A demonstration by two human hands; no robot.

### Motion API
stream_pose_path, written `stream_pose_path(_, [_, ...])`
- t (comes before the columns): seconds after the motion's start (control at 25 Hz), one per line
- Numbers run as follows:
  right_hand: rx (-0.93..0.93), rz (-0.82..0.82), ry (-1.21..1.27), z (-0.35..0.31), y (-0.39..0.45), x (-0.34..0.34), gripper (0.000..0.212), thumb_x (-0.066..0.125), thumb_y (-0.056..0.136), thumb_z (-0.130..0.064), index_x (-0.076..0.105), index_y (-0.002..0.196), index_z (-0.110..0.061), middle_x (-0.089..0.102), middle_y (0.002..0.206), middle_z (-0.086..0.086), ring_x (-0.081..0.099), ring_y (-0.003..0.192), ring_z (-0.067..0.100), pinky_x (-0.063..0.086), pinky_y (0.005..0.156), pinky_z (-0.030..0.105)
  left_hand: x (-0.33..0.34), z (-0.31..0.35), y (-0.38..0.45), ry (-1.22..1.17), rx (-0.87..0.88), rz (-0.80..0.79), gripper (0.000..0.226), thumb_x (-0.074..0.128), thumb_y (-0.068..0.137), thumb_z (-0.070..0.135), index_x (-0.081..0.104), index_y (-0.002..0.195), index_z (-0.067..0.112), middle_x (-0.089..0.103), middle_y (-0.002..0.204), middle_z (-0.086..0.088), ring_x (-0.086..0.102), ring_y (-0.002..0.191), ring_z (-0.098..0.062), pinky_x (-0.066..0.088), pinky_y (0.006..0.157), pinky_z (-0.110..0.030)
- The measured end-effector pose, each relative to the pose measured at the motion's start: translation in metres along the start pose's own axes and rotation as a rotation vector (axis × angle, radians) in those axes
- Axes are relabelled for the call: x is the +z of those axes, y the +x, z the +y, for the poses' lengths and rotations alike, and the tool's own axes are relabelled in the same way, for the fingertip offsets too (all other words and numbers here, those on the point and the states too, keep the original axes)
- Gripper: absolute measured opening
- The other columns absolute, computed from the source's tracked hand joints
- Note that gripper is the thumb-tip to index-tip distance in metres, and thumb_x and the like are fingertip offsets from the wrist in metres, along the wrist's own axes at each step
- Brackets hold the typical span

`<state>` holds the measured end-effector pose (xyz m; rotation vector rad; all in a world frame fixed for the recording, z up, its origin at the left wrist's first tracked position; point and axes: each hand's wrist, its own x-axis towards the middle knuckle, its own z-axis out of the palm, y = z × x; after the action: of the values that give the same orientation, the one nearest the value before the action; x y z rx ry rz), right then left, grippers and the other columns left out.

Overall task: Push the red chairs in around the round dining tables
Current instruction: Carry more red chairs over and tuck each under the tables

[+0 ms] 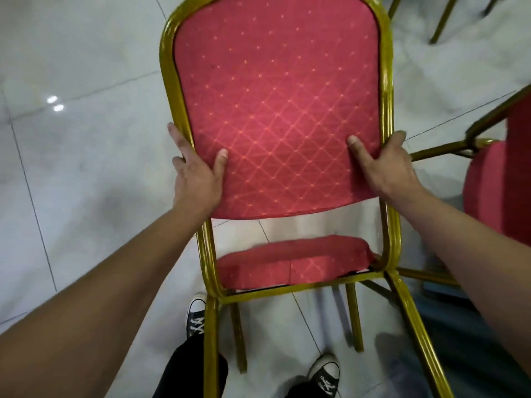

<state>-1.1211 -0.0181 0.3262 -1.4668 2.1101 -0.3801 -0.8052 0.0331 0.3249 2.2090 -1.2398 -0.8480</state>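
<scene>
A red chair [275,81] with a gold metal frame and a diamond-patterned padded back fills the middle of the view, seen from behind. My left hand [195,173] grips the left side of its backrest, thumb on the red padding, fingers around the gold tube. My right hand [385,165] holds the right side the same way. The chair's red seat cushion shows below the backrest, and its rear legs stand just in front of my feet. No round table is in view.
A second red chair [500,182] with a gold frame stands close on the right, nearly touching the held chair's frame. Gold chair legs [439,21] show at the top right. Glossy white floor tiles [71,168] spread to the left. My black sneakers [196,317] are below.
</scene>
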Motion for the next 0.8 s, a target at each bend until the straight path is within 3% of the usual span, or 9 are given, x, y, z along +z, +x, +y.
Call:
stream_pose_path(0.2, [-0.063, 0.147, 0.129, -0.018, -0.019, -0.079, 0.081, 0.05, 0.079, -0.088, 0.031, 0.116, -0.018, 0.054, 0.112, 0.003, 0.052, 0.096, 0.024, 0.04, 0.079, 0.036, -0.043, 0.07, -0.015, -0.113, 0.178, 0.041, 0.106, 0.055, 0.093, 0.064, -0.02, 0.158, 0.026, 0.038, 0.157, -0.015, 0.049, 0.136, -0.036, 0.04, 0.113, -0.055])
stream_pose_path(0.32, [-0.056, 0.228, 0.211, -0.021, -0.038, -0.118, 0.074, 0.053, 0.081, -0.085, 0.031, 0.111, -0.021, 0.055, 0.107, 0.0, 0.051, 0.092, 0.021, 0.037, 0.079, 0.031, -0.064, 0.104, -0.037, -0.177, 0.23, 0.085, 0.1, 0.06, 0.091, 0.063, -0.003, 0.159, 0.025, 0.043, 0.155, -0.008, 0.052, 0.134, -0.032, 0.044, 0.111, -0.053])
stream_pose_path(0.48, [-0.034, 0.288, 0.334, -0.016, -0.08, -0.154, 0.069, 0.06, 0.084, -0.076, 0.038, 0.117, -0.019, 0.06, 0.11, -0.002, 0.055, 0.093, 0.017, 0.036, 0.075, 0.022, -0.085, 0.135, -0.07, -0.248, 0.25, 0.076, 0.084, 0.062, 0.089, 0.063, 0.019, 0.149, 0.022, 0.052, 0.144, -0.003, 0.059, 0.125, -0.029, 0.053, 0.101, -0.05])
stream_pose_path(0.6, [0.03, 0.299, 0.456, -0.007, -0.116, -0.173, 0.07, 0.066, 0.085, -0.068, 0.046, 0.127, -0.016, 0.064, 0.114, -0.005, 0.061, 0.103, 0.015, 0.045, 0.086, 0.028, -0.1, 0.159, -0.093, -0.317, 0.181, 0.107, 0.072, 0.063, 0.087, 0.066, 0.037, 0.135, 0.019, 0.061, 0.118, 0.005, 0.064, 0.107, -0.017, 0.054, 0.081, -0.023])
stream_pose_path(0.64, [0.054, 0.289, 0.492, -0.003, -0.128, -0.178, 0.07, 0.065, 0.084, -0.07, 0.048, 0.126, -0.017, 0.063, 0.109, -0.01, 0.062, 0.098, 0.011, 0.047, 0.082, 0.027, -0.105, 0.17, -0.097, -0.369, 0.153, 0.132, 0.068, 0.065, 0.085, 0.067, 0.042, 0.128, 0.02, 0.06, 0.108, 0.01, 0.063, 0.1, -0.009, 0.05, 0.076, -0.018])
stream_pose_path(0.72, [0.08, 0.261, 0.542, 0.003, -0.148, -0.188, 0.067, 0.06, 0.08, -0.075, 0.053, 0.12, -0.021, 0.06, 0.101, -0.016, 0.057, 0.089, -0.003, 0.041, 0.072, 0.017, -0.117, 0.194, -0.1, -0.469, 0.115, 0.173, 0.061, 0.067, 0.08, 0.07, 0.048, 0.116, 0.024, 0.057, 0.098, 0.016, 0.06, 0.09, 0.001, 0.05, 0.077, -0.02])
stream_pose_path(0.8, [0.085, 0.257, 0.585, 0.013, -0.168, -0.19, 0.06, 0.053, 0.084, -0.074, 0.057, 0.116, -0.024, 0.061, 0.101, -0.018, 0.057, 0.086, -0.01, 0.037, 0.069, 0.011, -0.128, 0.212, -0.1, -0.545, 0.085, 0.164, 0.058, 0.067, 0.075, 0.074, 0.05, 0.106, 0.027, 0.06, 0.098, 0.012, 0.062, 0.091, -0.003, 0.053, 0.085, -0.028])
